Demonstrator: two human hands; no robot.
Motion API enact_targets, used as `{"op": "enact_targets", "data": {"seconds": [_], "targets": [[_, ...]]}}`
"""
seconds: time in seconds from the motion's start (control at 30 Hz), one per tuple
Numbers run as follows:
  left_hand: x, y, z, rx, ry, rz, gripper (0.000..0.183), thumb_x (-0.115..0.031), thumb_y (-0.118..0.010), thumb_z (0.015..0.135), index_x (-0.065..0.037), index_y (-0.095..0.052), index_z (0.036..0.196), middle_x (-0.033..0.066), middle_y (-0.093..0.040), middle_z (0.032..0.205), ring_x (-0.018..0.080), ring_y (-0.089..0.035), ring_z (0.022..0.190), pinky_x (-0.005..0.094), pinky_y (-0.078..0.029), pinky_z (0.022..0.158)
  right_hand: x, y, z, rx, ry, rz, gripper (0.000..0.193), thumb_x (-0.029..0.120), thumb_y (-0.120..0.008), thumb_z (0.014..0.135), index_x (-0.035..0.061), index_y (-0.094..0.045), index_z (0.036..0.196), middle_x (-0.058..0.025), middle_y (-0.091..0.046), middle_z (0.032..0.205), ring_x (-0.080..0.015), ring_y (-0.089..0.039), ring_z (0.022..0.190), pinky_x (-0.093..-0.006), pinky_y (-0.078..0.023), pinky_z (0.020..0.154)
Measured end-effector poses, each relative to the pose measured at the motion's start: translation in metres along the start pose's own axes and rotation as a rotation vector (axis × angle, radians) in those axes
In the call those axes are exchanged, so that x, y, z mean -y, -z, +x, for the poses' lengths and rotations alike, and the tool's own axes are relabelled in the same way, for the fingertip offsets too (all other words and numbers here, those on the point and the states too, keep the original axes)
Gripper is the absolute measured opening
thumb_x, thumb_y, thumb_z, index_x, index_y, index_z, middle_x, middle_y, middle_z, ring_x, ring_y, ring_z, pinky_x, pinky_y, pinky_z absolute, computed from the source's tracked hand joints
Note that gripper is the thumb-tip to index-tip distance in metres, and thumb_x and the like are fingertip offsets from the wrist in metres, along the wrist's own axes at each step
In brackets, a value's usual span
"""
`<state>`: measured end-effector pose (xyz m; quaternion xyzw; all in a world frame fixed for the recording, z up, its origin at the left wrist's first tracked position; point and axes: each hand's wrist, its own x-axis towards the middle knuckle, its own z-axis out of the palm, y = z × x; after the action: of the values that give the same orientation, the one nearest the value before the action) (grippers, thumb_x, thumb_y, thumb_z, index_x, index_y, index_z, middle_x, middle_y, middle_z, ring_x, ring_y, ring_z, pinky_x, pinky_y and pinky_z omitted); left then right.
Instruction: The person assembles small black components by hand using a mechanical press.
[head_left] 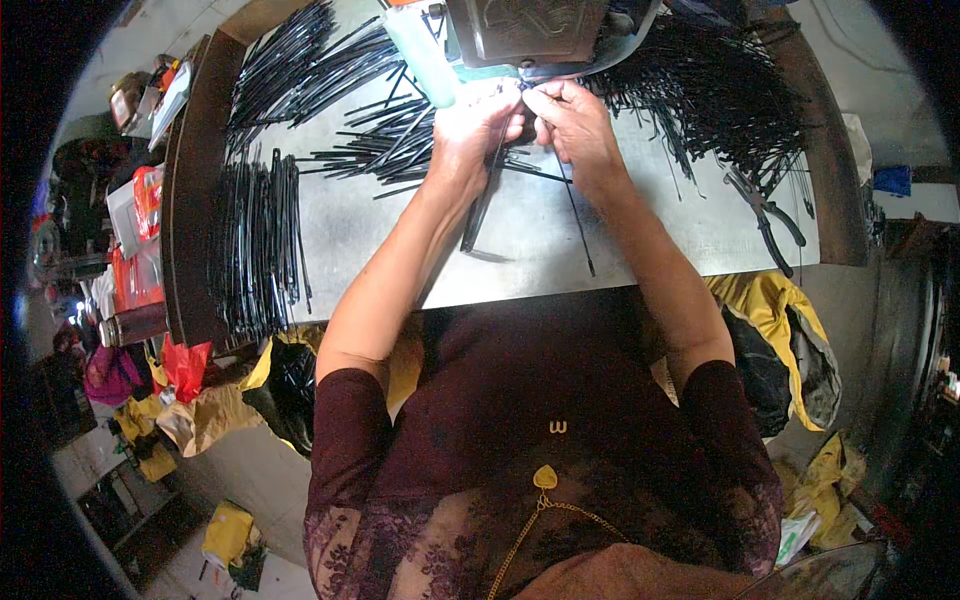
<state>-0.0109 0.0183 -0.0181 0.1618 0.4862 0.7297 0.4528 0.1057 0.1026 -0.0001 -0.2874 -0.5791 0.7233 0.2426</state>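
My left hand [472,132] and my right hand [580,132] meet under the lower end of a dark machine head [527,30], fingers pinched close together in bright light. From my left fingers a narrow black strip [482,215] slants down toward the table's front edge. A thinner black rod [578,220] with a small knob at its end runs down from my right fingers. The glare and my fingertips hide where the two pieces meet the machine. Loose black strips [375,155] lie beside my left wrist.
Black strips [262,235] are stacked along the table's left side, with more at the back left. A tangled heap of thin black rods [725,85] covers the back right. Dark-handled pliers [768,220] lie at right. Raised wooden edges [195,190] bound the metal tabletop [370,265].
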Motion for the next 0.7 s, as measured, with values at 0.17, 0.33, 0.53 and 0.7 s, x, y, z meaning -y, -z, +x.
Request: {"op": "enact_targets", "data": {"seconds": [0.17, 0.33, 0.53, 0.7], "targets": [[-0.005, -0.005, -0.003, -0.043, -0.001, 0.003, 0.012, -0.013, -0.063, 0.085, -0.003, -0.062, 0.091, 0.0014, -0.060, 0.075, 0.0086, -0.054, 0.060, 0.0190, -0.044, 0.056, 0.003, 0.001, -0.001, -0.002, 0.006, 0.002, 0.019, 0.022, -0.060, 0.088, 0.0037, -0.061, 0.090, 0.0011, -0.054, 0.059, -0.0034, -0.039, 0.045, -0.0191, -0.028, 0.040], [-0.005, -0.004, -0.002, -0.021, -0.016, 0.027, 0.012, -0.010, -0.065, 0.082, -0.002, -0.063, 0.090, 0.0024, -0.062, 0.075, 0.0097, -0.057, 0.062, 0.0201, -0.046, 0.055, 0.003, 0.001, -0.002, -0.004, 0.009, 0.032, 0.018, 0.022, -0.061, 0.089, 0.0046, -0.061, 0.092, 0.0010, -0.052, 0.058, -0.0017, -0.034, 0.041, -0.0165, -0.024, 0.038], [-0.007, -0.003, 0.000, -0.032, 0.018, 0.017, 0.011, -0.011, -0.066, 0.081, -0.002, -0.063, 0.087, 0.0027, -0.061, 0.074, 0.0109, -0.057, 0.062, 0.0204, -0.046, 0.055, 0.004, 0.007, 0.002, 0.056, -0.030, -0.013, 0.018, 0.023, -0.059, 0.089, 0.0056, -0.061, 0.089, 0.0004, -0.052, 0.058, -0.0008, -0.032, 0.039, -0.0161, -0.022, 0.038], [-0.015, 0.002, 0.010, 0.051, 0.066, 0.106, 0.014, -0.016, -0.067, 0.079, -0.003, -0.063, 0.083, 0.0039, -0.062, 0.072, 0.0116, -0.056, 0.061, 0.0228, -0.045, 0.055, 0.007, 0.007, 0.003, 0.051, -0.070, -0.055, 0.019, 0.025, -0.060, 0.089, 0.0057, -0.060, 0.087, 0.0005, -0.051, 0.056, -0.0010, -0.032, 0.039, -0.0165, -0.022, 0.038]]}}
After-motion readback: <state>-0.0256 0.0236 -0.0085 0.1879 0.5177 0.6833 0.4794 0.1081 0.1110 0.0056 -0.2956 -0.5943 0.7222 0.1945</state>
